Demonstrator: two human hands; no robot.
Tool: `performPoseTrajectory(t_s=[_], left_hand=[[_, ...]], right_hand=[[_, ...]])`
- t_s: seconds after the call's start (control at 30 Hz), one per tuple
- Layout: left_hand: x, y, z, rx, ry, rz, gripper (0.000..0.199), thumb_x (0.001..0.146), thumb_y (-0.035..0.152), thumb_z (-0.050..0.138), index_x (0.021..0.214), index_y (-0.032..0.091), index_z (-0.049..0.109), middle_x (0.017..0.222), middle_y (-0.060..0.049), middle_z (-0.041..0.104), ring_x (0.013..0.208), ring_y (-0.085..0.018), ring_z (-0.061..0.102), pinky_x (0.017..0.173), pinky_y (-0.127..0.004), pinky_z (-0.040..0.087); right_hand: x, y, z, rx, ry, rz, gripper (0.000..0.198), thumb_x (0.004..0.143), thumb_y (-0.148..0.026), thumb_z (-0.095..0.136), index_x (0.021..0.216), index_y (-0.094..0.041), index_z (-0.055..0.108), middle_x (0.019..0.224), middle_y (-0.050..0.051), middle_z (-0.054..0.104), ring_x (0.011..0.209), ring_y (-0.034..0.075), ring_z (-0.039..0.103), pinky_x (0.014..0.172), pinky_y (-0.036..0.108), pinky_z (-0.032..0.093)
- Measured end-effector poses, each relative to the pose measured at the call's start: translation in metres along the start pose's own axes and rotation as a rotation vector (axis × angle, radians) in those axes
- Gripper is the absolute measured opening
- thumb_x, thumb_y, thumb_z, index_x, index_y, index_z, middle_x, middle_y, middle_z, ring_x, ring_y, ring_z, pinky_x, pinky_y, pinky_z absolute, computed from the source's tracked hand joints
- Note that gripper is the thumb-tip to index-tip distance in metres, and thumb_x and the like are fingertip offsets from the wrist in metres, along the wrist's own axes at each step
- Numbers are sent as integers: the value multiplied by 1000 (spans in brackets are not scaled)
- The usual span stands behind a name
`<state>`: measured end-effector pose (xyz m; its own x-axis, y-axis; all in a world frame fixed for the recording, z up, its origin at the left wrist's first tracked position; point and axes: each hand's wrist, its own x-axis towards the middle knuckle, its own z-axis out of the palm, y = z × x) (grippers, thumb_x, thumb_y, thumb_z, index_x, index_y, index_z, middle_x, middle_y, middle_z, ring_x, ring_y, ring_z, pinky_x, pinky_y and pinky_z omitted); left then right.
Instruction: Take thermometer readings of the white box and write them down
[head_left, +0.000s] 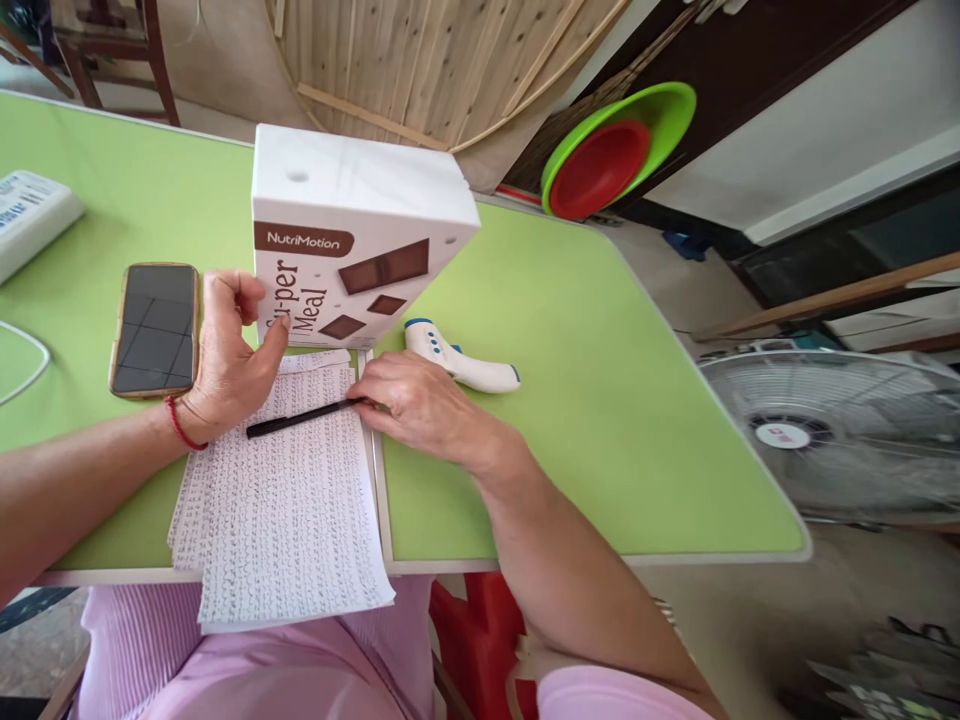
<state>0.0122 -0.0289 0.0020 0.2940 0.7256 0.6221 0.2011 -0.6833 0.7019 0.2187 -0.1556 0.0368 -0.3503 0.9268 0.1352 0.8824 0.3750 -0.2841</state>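
Clock centred on the written sheets (300, 520). Right hand (412, 405) at 1 o'clock: fingers bent and drawn together, thumb and fingertips pinching one end of the black pen (300, 417); rest of pen lies across upper part of the sheets, free end toward 9 o'clock, tipped slightly toward 8. Left hand (232, 350) at 11 o'clock: half open, fingers curled beside the lower left edge of the white box (356, 240), thumb lying across its front; can't tell if it grips the box or only rests there. Red bracelet (180, 427) on left wrist. Box stands upright on the green worktop (577, 440), between 12 and 1, just past top edge of sheets. Sheets overlap, covered in rows of small dark marks, lower end overhanging worktop edge at 6 o'clock. Phone (155, 330), screen dark, near 11, just beside left hand. White thermometer (480, 372) with blue buttons between 1 and 2, just beyond right hand. Fan (784, 435) near 3 o'clock, off the worktop.
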Motion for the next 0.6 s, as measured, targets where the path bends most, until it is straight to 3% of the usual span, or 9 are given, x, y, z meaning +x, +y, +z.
performPoseTrajectory(t_s=[0.13, 0.23, 0.33, 0.5, 0.6], left_hand=[[5, -6, 0, 36, -50, -64, 33, 91, 30, 69, 117, 28, 49, 110, -5, 59, 99, -21, 62, 86, -41, 57], [8, -6, 0, 35, -104, -99, 35, 88, 19, 66, 120, 26, 54, 110, -5, 65, 100, -20, 65, 84, -37, 58], [9, 3, -2, 36, -264, -107, 25, 89, 15, 58, 113, 22, 62, 99, -3, 68, 92, -19, 66, 84, -37, 58], [5, 21, -6, 389, -626, 41, 21, 92, 23, 60, 109, 19, 72, 111, -12, 66, 107, -31, 64, 95, -54, 53], [4, 23, -6, 508, -712, 82, 27, 97, 25, 53, 113, 18, 74, 106, -14, 65, 104, -34, 62, 92, -55, 53]], right_hand=[[-8, 9, -15, 63, 112, 99, 16, 82, -11, 60, 76, -22, 69, 71, 2, 64, 67, 17, 57, 62, 33, 42], [-9, 14, -19, 253, 338, 246, 11, 80, -15, 60, 78, -24, 65, 72, 0, 64, 65, 16, 57, 59, 32, 45], [-1, 11, -6, 488, 547, 398, 4, 79, -23, 62, 78, -26, 59, 70, -3, 61, 61, 14, 55, 56, 31, 46], [17, -2, 23, 701, 579, 411, 8, 77, -31, 63, 79, -26, 57, 65, -5, 58, 56, 12, 52, 54, 28, 46], [23, -6, 33, 727, 572, 430, 10, 78, -32, 63, 79, -25, 57, 65, -5, 59, 56, 12, 51, 53, 28, 45]])
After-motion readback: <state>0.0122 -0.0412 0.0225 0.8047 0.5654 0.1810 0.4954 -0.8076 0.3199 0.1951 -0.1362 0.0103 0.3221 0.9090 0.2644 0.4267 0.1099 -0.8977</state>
